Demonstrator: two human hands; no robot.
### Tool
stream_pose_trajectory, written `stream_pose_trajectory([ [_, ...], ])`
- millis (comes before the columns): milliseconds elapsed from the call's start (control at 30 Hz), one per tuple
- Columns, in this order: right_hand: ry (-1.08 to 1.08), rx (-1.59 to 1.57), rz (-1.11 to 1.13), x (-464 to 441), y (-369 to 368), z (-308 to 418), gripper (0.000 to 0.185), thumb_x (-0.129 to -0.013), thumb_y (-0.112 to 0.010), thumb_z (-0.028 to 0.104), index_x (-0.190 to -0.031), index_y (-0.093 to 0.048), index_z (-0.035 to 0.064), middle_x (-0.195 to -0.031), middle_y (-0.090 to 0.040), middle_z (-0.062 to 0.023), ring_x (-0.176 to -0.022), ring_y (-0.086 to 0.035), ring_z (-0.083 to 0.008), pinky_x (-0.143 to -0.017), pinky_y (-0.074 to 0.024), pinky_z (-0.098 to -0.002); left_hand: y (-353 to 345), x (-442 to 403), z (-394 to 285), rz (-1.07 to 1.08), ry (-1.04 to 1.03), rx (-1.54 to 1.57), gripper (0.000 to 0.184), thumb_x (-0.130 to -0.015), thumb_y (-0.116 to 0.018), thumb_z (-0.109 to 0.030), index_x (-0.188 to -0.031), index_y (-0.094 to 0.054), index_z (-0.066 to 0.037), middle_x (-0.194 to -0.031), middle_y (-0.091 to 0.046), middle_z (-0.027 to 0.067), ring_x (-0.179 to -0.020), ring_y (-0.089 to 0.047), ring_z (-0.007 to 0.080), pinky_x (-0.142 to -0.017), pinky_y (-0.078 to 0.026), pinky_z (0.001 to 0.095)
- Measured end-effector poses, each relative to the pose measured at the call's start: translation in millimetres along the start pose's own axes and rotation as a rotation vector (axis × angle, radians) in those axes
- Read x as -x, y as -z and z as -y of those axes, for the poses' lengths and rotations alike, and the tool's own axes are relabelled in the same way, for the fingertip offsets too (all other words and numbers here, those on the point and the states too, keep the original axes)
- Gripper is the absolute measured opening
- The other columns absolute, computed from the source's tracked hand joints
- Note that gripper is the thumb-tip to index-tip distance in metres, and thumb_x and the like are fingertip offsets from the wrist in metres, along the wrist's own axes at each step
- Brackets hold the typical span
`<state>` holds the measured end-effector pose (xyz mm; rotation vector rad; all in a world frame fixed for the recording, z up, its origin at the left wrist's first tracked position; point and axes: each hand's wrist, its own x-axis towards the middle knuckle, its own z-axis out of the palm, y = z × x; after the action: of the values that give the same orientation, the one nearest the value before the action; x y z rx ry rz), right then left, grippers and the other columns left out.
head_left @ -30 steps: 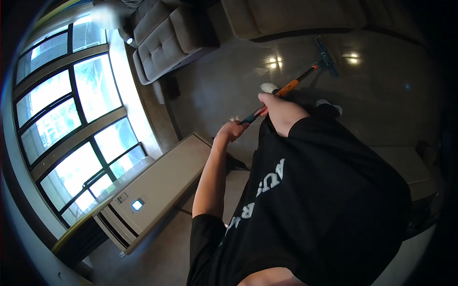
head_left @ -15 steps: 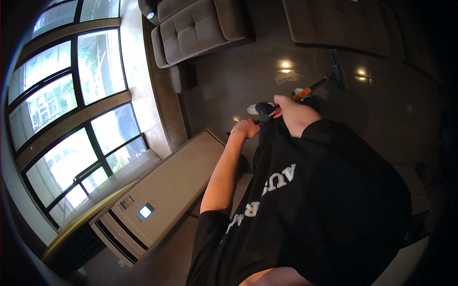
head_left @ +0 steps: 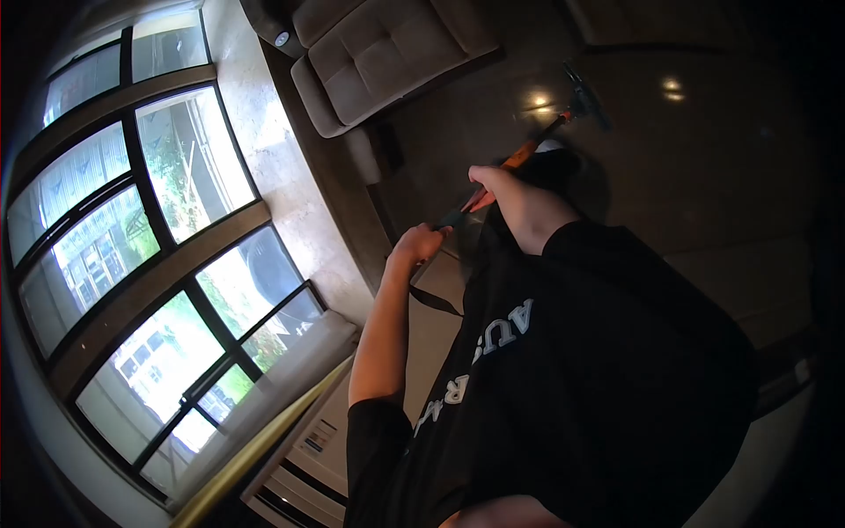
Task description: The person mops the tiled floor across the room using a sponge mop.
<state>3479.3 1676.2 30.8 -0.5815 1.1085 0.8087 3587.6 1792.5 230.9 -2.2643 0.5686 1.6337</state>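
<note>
**Room layout from where I'm standing**

So the black-framed glass windows (head_left: 145, 255) run all down my left, with a pale stone-look ledge (head_left: 286, 150) on their room side. Past that, ahead, sits a brown tufted fabric sofa (head_left: 387, 66), and a dark brown upholstered seat (head_left: 660, 22) is farther right. My long orange-and-dark pole (head_left: 521, 156) slants away: left hand (head_left: 421, 245) at the near end, right hand (head_left: 484, 187) farther along, white rounded shoe (head_left: 550, 146) beside it. Its flat dark head (head_left: 590, 101) is on the smooth dark floor (head_left: 651, 141), short of that seat. Low left, beside the windows: a beige boxy cabinet (head_left: 326, 431).
</note>
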Motion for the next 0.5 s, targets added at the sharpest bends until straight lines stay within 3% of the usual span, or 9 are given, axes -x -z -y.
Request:
stream_pose_trajectory([
  [133,-0.046,-0.073,0.036,-14.9,-51.4,13.0,0.048,-0.082,-0.038,0.035,-0.106,-0.041,-0.007,-0.101,-0.053,-0.0215,-0.097,-0.05,-0.03,-0.087,-0.0381,-0.0328,48.0,-16.1,63.1,-0.004,0.002,-0.002,0.046,-0.08,-0.05,-0.046,-0.086,-0.055,0.0,-0.051,-0.045,0.0036,-0.041,-0.046,0.0131,-0.036,-0.035,0.0274],
  [333,-0.092,-0.212,0.095,-64.8,-151.2,132.4,0.05,-0.081,-0.039,0.033,-0.108,-0.038,-0.0089,-0.103,-0.052,-0.0238,-0.1,-0.05,-0.0323,-0.088,-0.0392,-0.0342,132.8,-47.7,125.0,-0.007,-0.038,-0.051,0.043,-0.082,-0.049,-0.041,-0.082,-0.055,0.001,-0.05,-0.044,0.0041,-0.039,-0.044,0.0135,-0.037,-0.034,0.0271],
  [500,-0.215,-0.367,0.166,-70.6,-177.9,184.1,0.051,-0.081,-0.039,0.032,-0.11,-0.036,-0.0104,-0.105,-0.052,-0.0257,-0.102,-0.05,-0.0342,-0.088,-0.0401,-0.0354,182.1,-87.5,184.5,0.075,-0.155,-0.064,0.036,-0.084,-0.047,-0.034,-0.078,-0.056,0.0,-0.052,-0.047,0.0059,-0.041,-0.047,0.0154,-0.038,-0.036,0.0273],
])
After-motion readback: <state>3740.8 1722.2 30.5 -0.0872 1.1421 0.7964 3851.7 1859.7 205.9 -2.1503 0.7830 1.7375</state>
